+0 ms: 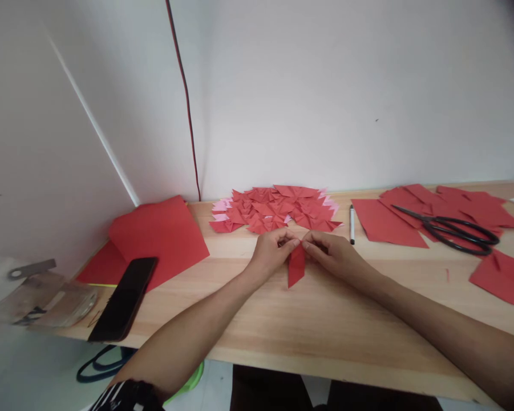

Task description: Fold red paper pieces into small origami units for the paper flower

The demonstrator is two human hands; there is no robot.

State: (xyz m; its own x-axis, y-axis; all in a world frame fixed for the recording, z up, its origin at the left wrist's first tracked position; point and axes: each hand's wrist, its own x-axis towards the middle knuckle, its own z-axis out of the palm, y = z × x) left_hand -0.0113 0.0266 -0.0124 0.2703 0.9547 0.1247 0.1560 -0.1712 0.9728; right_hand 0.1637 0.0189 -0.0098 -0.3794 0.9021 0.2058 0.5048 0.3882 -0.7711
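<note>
A narrow folded strip of red paper (296,267) hangs between my two hands over the middle of the table, its lower end cut at a slant. My left hand (276,249) pinches its upper left edge between thumb and fingers. On the other side, my right hand (328,251) pinches the upper right edge. The very top of the paper is partly hidden by my fingertips. Just behind my hands lies a pile of folded red and pink paper pieces (278,208), pointed at their corners.
Black-handled scissors (462,231) rest on red paper squares (393,222) at the right, beside a white marker (352,224). To the left are large red sheets (166,234), a black phone (124,299) and a clear plastic container (60,297). A wall stands behind the wooden table (325,331).
</note>
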